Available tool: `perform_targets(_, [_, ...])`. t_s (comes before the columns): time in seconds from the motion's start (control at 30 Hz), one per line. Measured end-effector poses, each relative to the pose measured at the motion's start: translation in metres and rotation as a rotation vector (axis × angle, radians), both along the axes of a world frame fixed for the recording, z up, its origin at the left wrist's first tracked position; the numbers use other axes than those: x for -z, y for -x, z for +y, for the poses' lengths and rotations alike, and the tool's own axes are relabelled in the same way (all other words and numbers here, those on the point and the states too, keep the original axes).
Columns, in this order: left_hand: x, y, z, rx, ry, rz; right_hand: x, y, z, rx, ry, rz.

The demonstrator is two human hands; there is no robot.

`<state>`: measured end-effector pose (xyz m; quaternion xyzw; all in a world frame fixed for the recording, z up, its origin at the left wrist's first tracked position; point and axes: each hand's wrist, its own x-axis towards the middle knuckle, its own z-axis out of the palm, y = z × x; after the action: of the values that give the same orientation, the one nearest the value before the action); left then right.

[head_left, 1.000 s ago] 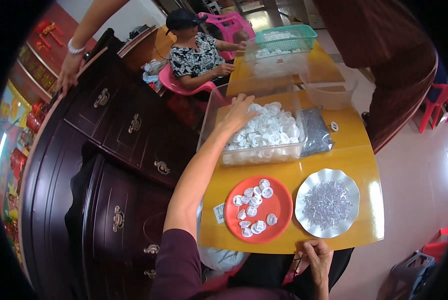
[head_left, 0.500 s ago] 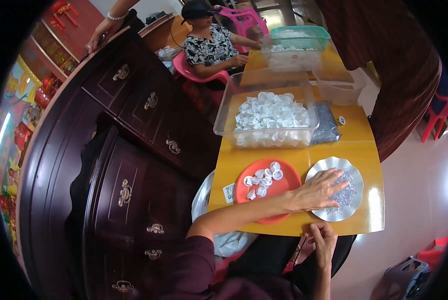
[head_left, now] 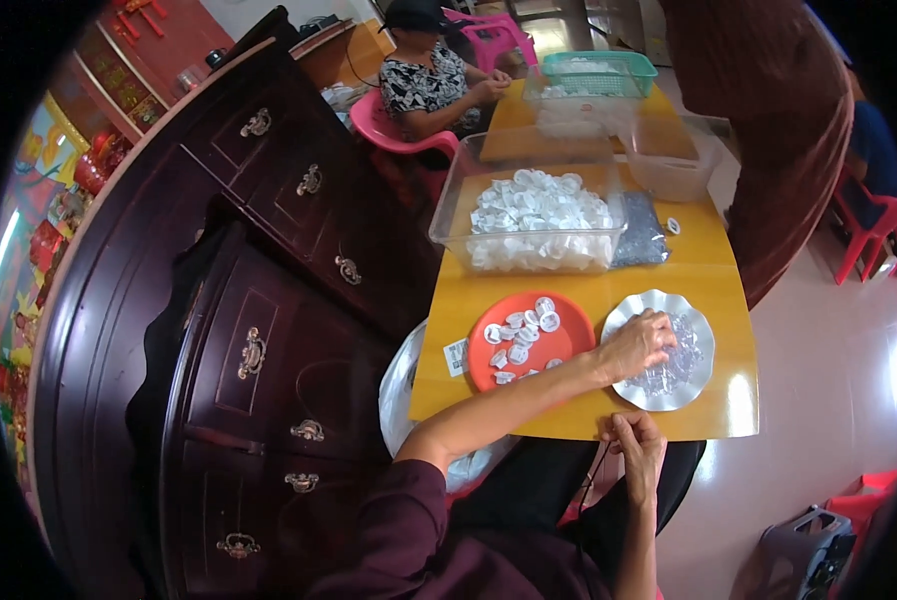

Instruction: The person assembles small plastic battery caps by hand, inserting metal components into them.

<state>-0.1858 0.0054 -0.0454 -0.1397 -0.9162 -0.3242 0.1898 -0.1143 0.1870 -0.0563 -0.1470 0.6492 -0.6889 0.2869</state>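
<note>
My left hand (head_left: 640, 347) reaches across to the white scalloped plate (head_left: 700, 372). Its fingers are curled down among small clear plastic pieces (head_left: 673, 372); the fingertips and anything between them are hidden. Below the plate, at the table's near edge, my right hand (head_left: 638, 450) is closed, thumb against fingers. What it pinches is too small to make out; a thin dark cord (head_left: 590, 482) hangs beside it. Left of the plate lies an orange-red dish (head_left: 568, 345) with several round white plastic parts (head_left: 520, 343), partly behind my left forearm.
A clear bin (head_left: 448, 238) heaped with white parts stands farther back, beside a grey bag (head_left: 640, 235). Behind are a clear tub (head_left: 668, 170) and green basket (head_left: 640, 72). A dark cabinet (head_left: 268, 260) borders the left. One person (head_left: 423, 85) sits beyond; another (head_left: 793, 130) stands right.
My left hand has gone from spread fingers over the plate to curled fingers in the clear pieces. My right hand stays by the table edge. The hand on the cabinet top has left the view.
</note>
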Motion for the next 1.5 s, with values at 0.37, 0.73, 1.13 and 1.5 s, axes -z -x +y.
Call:
perform_targets(0.37, [-0.019, -0.004, -0.016, -0.047, -0.128, 0.038, 0.008, -0.002, -0.002, 0.031, 0.104, -0.099])
perform_targets(0.73, [-0.067, -0.1, 0.023, -0.149, -0.427, 0.025, -0.041, -0.014, 0.005, 0.119, 0.148, -0.161])
perform_targets(1.13, [-0.04, -0.194, 0.051, -0.421, -0.845, 0.006, -0.048, -0.054, -0.004, -0.067, 0.238, -0.298])
perform_targets(1.5, [-0.032, -0.201, 0.061, -0.379, -0.54, 0.096, -0.057, -0.063, 0.005, -0.028, 0.338, -0.442])
